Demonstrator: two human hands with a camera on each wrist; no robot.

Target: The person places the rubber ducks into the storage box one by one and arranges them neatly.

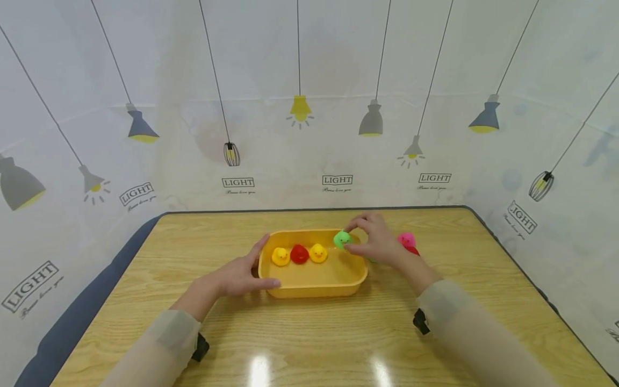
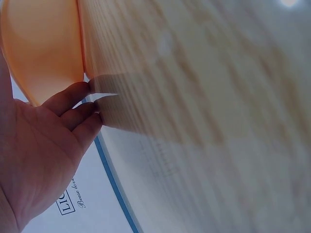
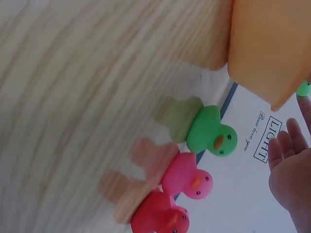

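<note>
The left hand (image 1: 239, 275) (image 2: 43, 141) grips the left end of an orange-yellow tray (image 1: 314, 292) (image 2: 43, 43) (image 3: 267, 43), thumb over the front rim and fingers along the outer wall. Between thumb and fingers, the right hand (image 1: 378, 242) (image 3: 294, 179) pinches a light green duck (image 1: 341, 239) (image 3: 303, 89) over the tray's back right part. In a row inside lie a yellow duck (image 1: 280, 257), a red duck (image 1: 299, 254) and another yellow duck (image 1: 318, 253).
Right of the tray, a green duck (image 3: 209, 131), a pink duck (image 1: 407, 239) (image 3: 187, 177) and a red duck (image 1: 412, 250) (image 3: 158, 213) stand on the wooden table (image 1: 309, 333). The right hand partly covers this group in the head view. A lamp-printed cloth (image 1: 271, 118) rises behind.
</note>
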